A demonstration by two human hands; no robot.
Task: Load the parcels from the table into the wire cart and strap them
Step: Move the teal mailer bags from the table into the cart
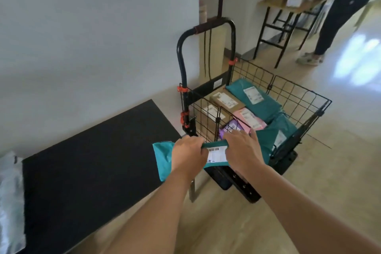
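Beside the black table [92, 161], the left hand [188, 156] and right hand [242, 150] each clamp the teal poly mailer [162, 157] by its top edge — soft, light, probably slippery — just short of the wire cart [292, 97].

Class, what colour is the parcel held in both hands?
Teal, with a white barcode label; the parcel shows best in the head view.
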